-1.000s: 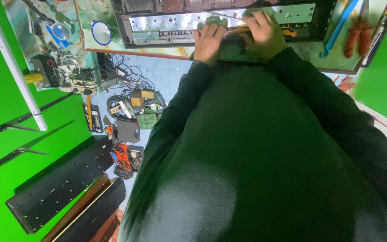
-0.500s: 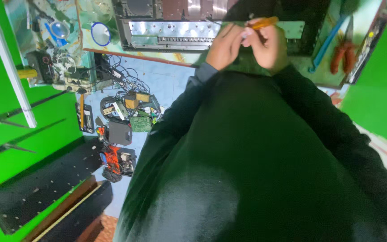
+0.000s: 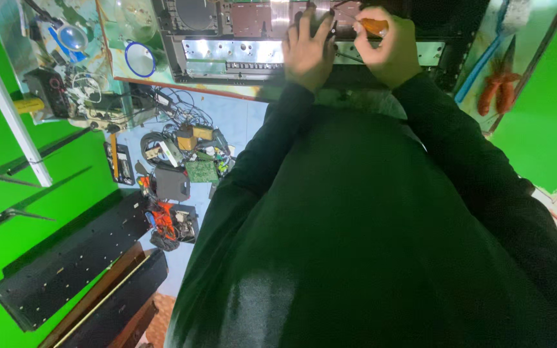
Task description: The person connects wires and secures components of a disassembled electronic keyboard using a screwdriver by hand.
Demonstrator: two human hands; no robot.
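Green walls flank a cluttered bench (image 3: 130, 71) carrying an opened metal chassis (image 3: 253, 51). On it, the left hand (image 3: 307, 48) lies flat, fingers spread, while the right hand (image 3: 388, 48) is clamped on an orange-handled screwdriver (image 3: 373, 26) (tip hidden). Orange pliers (image 3: 499, 84) lie well apart.

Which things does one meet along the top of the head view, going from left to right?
Magnifying glass → blue ring → left hand on the open metal chassis → right hand holding an orange-handled screwdriver → orange-handled pliers.
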